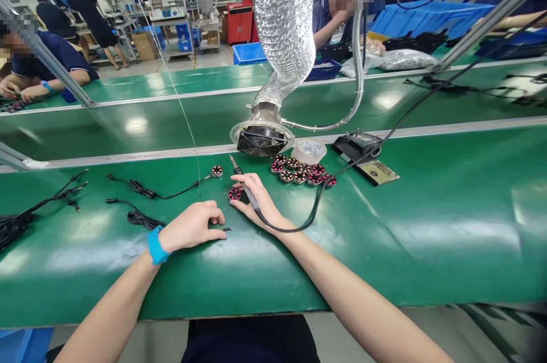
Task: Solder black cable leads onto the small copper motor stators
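Observation:
My left hand (192, 227), with a blue wrist strap (158, 245), is curled just above the bench. Its thumb and forefinger are closed at the end of a black cable (143, 219), whose dark tip sticks out past the thumb. My right hand (260, 203) holds a soldering iron (251, 195), its tip pointing up and away and its cord looping back over the wrist. A small round motor stator with red windings (234, 194) sits at that hand's fingertips. Farther off, another stator (217, 171) lies at the end of a second black cable (171, 196).
Several stators (299, 172) are grouped by a roll of clear tape (308, 151). A fume extractor fan (261, 142) hangs over the bench. The soldering iron stand (359, 146) is at the back right; a bundle of black cables (25, 220) lies left. Other people work beyond.

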